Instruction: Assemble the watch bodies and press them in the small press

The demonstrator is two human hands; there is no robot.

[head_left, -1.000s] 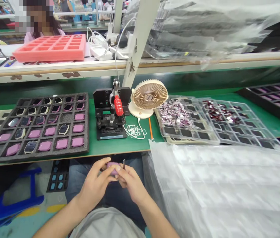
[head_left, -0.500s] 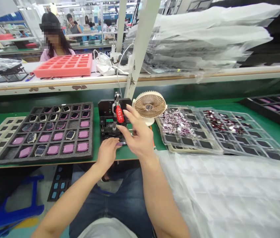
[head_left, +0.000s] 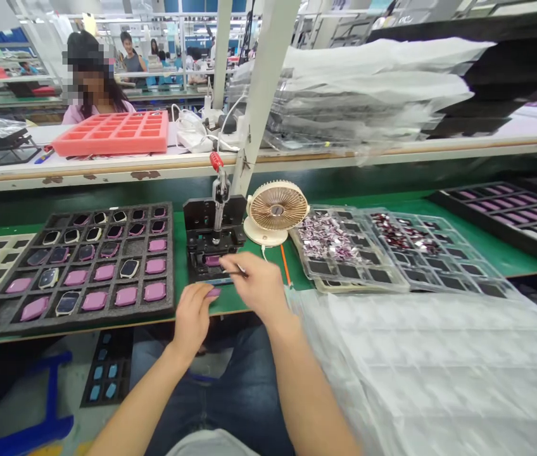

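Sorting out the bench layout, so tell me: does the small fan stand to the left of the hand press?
No, in the head view the small fan stands to the right of the hand press.

The red handle (head_left: pixel 216 161) of the toggle press (head_left: pixel 211 218) now stands raised, where before it leaned down over the press, and a pink part (head_left: pixel 212 260) shows in the press base. The right hand (head_left: pixel 254 285) has dropped from its raised, open pose and now pinches a thin metal tool (head_left: pixel 237 273). The left hand (head_left: pixel 192 316) has drawn back towards the bench edge, a small pink piece (head_left: pixel 213 292) at its fingertips.
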